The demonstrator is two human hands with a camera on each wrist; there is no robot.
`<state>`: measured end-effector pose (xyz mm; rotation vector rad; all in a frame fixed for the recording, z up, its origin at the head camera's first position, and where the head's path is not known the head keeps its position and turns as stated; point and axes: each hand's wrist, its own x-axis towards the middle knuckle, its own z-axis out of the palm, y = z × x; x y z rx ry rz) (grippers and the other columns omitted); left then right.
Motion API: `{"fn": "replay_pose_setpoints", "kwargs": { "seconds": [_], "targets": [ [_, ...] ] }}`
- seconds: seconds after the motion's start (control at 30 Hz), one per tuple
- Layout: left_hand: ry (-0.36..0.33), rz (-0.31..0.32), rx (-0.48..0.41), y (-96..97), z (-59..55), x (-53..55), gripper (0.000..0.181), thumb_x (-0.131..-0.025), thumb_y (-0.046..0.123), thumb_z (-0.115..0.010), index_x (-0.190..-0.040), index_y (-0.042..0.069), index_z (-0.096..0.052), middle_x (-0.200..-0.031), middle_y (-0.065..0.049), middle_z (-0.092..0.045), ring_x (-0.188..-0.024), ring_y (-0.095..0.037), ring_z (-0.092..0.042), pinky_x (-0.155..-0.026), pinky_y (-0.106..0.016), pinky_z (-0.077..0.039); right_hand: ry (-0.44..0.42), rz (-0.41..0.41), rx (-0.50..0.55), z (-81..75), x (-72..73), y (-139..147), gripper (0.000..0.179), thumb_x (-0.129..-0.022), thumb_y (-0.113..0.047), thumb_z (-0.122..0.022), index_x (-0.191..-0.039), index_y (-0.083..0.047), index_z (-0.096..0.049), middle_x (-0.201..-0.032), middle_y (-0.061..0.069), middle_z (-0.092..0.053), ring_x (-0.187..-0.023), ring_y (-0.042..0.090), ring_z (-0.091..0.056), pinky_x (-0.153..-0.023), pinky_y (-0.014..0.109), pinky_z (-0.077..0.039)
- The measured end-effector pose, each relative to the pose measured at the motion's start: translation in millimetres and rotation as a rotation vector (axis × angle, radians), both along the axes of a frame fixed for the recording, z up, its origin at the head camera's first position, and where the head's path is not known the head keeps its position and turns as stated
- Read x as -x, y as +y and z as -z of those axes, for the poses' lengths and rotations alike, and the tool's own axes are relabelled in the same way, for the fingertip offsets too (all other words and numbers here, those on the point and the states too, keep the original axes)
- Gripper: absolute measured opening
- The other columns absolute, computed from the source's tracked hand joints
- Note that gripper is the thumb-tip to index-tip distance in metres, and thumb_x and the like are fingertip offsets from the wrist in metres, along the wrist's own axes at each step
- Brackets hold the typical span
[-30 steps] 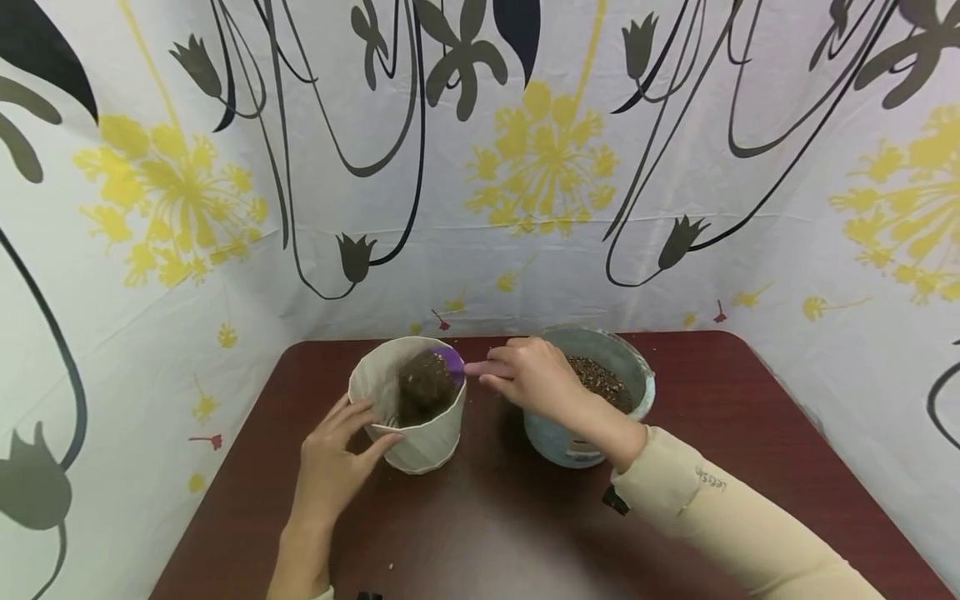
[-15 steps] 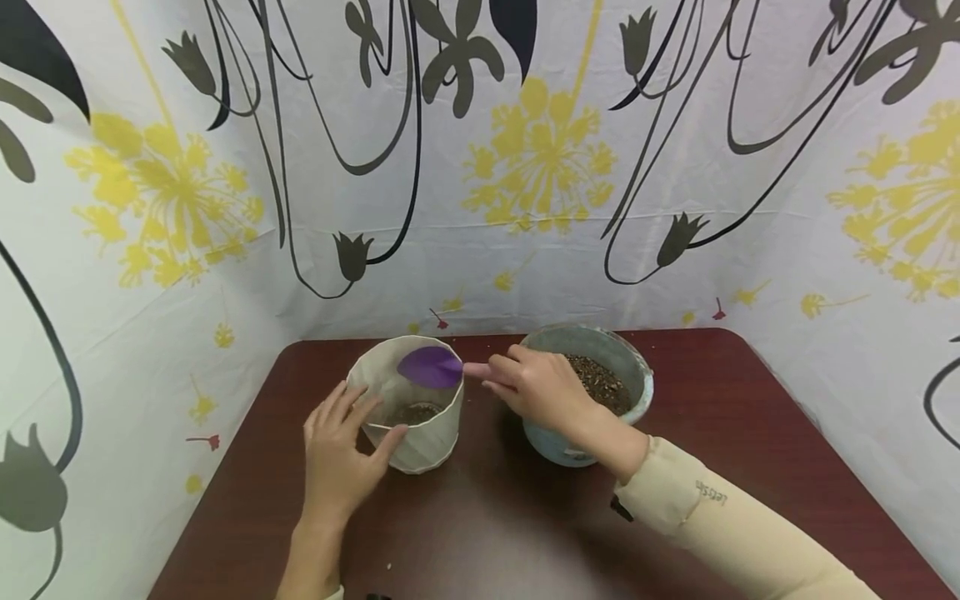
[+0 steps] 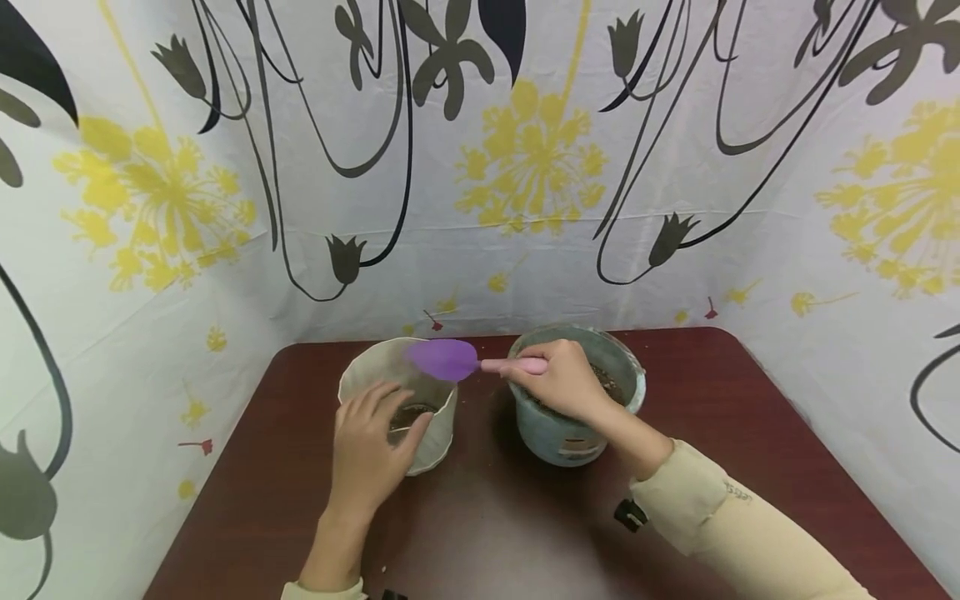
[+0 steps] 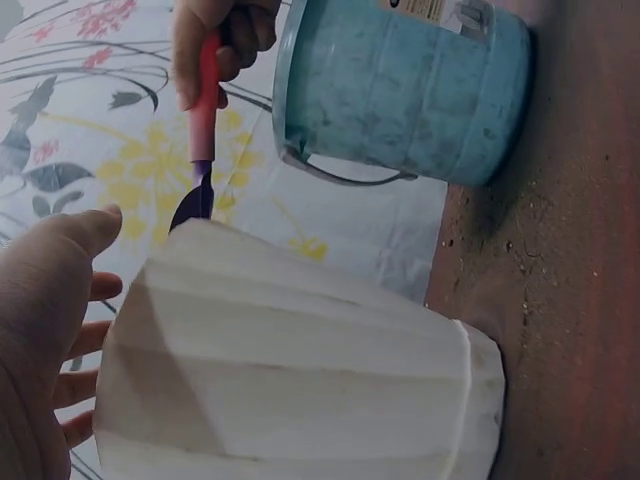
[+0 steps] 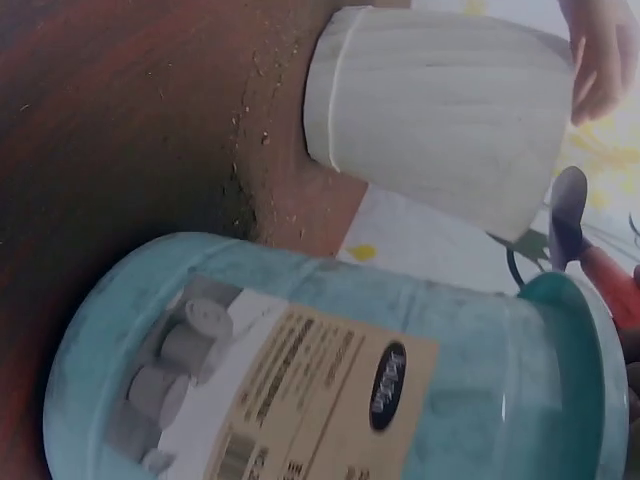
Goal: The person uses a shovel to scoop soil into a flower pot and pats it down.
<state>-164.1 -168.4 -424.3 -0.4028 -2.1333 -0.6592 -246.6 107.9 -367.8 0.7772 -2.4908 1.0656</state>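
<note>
My right hand [image 3: 566,379] grips the pink handle of a small garden trowel [image 3: 444,359]. Its purple blade, bare of soil, is held level over the right rim of a white ribbed pot [image 3: 435,442]. Dark soil [image 3: 411,414] covers the bottom of that pot. At the pot's near left rim, my left hand [image 3: 375,450] has its fingers spread and loosely bent, holding nothing. In the left wrist view its thumb stands apart from the pot [image 4: 290,370]. Right of the pot is a blue-green bucket [image 3: 555,433] containing soil [image 3: 611,385], partly hidden behind my right hand.
Both containers stand toward the back of a dark red-brown table [image 3: 517,525]. Soil crumbs [image 5: 240,200] are scattered between them. A printed label [image 5: 320,390] is on the bucket, and a wire handle [image 4: 350,178] hangs at its side. Flower-patterned cloth [image 3: 480,183] rises behind the table.
The trowel has turned over and dropped its lump of soil into the white pot, then risen and moved right toward the bucket. My left hand has shifted right and come off its hold on the rim.
</note>
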Motion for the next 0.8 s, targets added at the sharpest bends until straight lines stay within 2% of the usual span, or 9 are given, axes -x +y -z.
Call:
{"fn": "replay_pose_setpoints", "kwargs": {
  "seconds": [0.1,0.2,0.3,0.5,0.6,0.8],
  "targets": [
    [0.002,-0.003,0.037,4.4,-4.5,2.3,0.031,-0.085,0.034,-0.079,-0.102,0.008,-0.076,-0.110,-0.010,-0.072,-0.109,-0.036,-0.064,-0.096,-0.060,-0.043,-0.049,0.012,0.014,-4.7,-1.9,9,0.016,-0.088,-0.033,-0.080,-0.079,-0.020,-0.082,-0.069,-0.013,-0.071,-0.064,0.007,-0.059,-0.064,0.030,-0.051],
    [-0.008,0.005,0.076,9.7,-8.9,6.2,0.028,-0.085,0.033,-0.079,-0.098,0.010,-0.077,-0.105,-0.008,-0.072,-0.104,-0.032,-0.066,-0.096,-0.056,-0.044,-0.074,0.039,0.019,-9.2,-4.3,19,0.016,-0.087,-0.034,-0.080,-0.080,-0.020,-0.082,-0.070,-0.013,-0.071,-0.064,0.007,-0.058,-0.063,0.029,-0.050],
    [-0.012,0.040,0.093,16.1,-12.4,10.0,0.025,-0.084,0.030,-0.080,-0.097,0.009,-0.078,-0.103,-0.006,-0.072,-0.102,-0.030,-0.066,-0.095,-0.054,-0.045,-0.086,0.081,0.019,-12.3,-6.1,31,0.019,-0.086,-0.038,-0.081,-0.081,-0.020,-0.082,-0.071,-0.012,-0.073,-0.066,0.008,-0.060,-0.062,0.029,-0.050],
    [0.000,0.124,0.076,31.8,-16.8,16.2,0.024,-0.084,0.028,-0.080,-0.097,0.008,-0.078,-0.102,-0.006,-0.072,-0.106,-0.030,-0.066,-0.094,-0.050,-0.048,-0.082,0.160,0.005,-13.7,-6.9,55,0.026,-0.085,-0.047,-0.080,-0.078,-0.023,-0.081,-0.070,-0.011,-0.071,-0.065,0.012,-0.057,-0.058,0.028,-0.048],
    [0.001,0.140,0.092,41.0,-17.2,18.6,0.024,-0.085,0.028,-0.080,-0.098,0.008,-0.078,-0.102,-0.007,-0.073,-0.107,-0.029,-0.066,-0.094,-0.049,-0.051,-0.057,0.188,0.005,-13.6,-6.5,66,0.027,-0.085,-0.048,-0.080,-0.078,-0.022,-0.082,-0.071,-0.011,-0.072,-0.066,0.013,-0.060,-0.060,0.028,-0.049],
    [-0.045,0.165,0.120,60.1,-19.0,19.8,0.023,-0.088,0.028,-0.079,-0.102,0.009,-0.077,-0.106,-0.006,-0.072,-0.104,-0.026,-0.067,-0.091,-0.046,-0.054,-0.053,0.241,0.006,-15.9,-7.9,83,0.028,-0.084,-0.048,-0.081,-0.079,-0.021,-0.082,-0.074,-0.010,-0.074,-0.073,0.012,-0.065,-0.066,0.026,-0.052]
  ]
}}
